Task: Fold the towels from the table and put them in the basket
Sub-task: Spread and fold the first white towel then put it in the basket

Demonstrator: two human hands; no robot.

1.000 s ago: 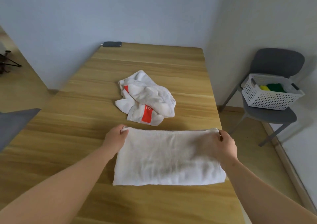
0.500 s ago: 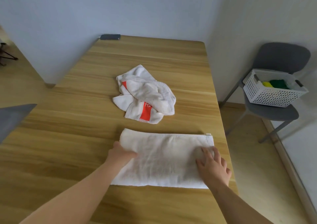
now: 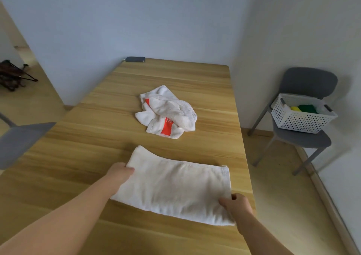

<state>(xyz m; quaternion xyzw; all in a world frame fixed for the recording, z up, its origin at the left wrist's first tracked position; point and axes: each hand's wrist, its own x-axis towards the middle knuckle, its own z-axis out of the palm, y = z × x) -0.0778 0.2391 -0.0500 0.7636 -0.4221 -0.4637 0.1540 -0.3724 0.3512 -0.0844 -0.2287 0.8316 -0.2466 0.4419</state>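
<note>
White terry, head view: folded towel [image 3: 172, 188] flat on the wooden table [image 3: 78, 147], close to the near right edge and lying a little askew. No longer pressed from above as half a second ago; palms gone from the top face out to the two short ends. Left hand [image 3: 120, 171] at the left end, fingers curled about the edge, thumb on top of the cloth. Right hand [image 3: 235, 204] at the near right corner, pinching it, thumb up, knuckles toward the camera. Far left corner now bowed upward slightly, where before lay straight. Reads as smoothing finished and either an end-over-end fold or a lift about to begin; cannot tell which.

Farther up the table, well apart from the folded one: crumpled towel [image 3: 168, 112], white with orange bands, same heap as a second ago, untouched. Means at least one more to fold. Off to the right, on a grey chair [image 3: 304, 139], white perforated basket [image 3: 300, 120], already holding something yellow and green. Sits well apart from both hands, so calls for a carry across the gap. Dark flat object [image 3: 135, 59] at the far table edge, not involved.
</note>
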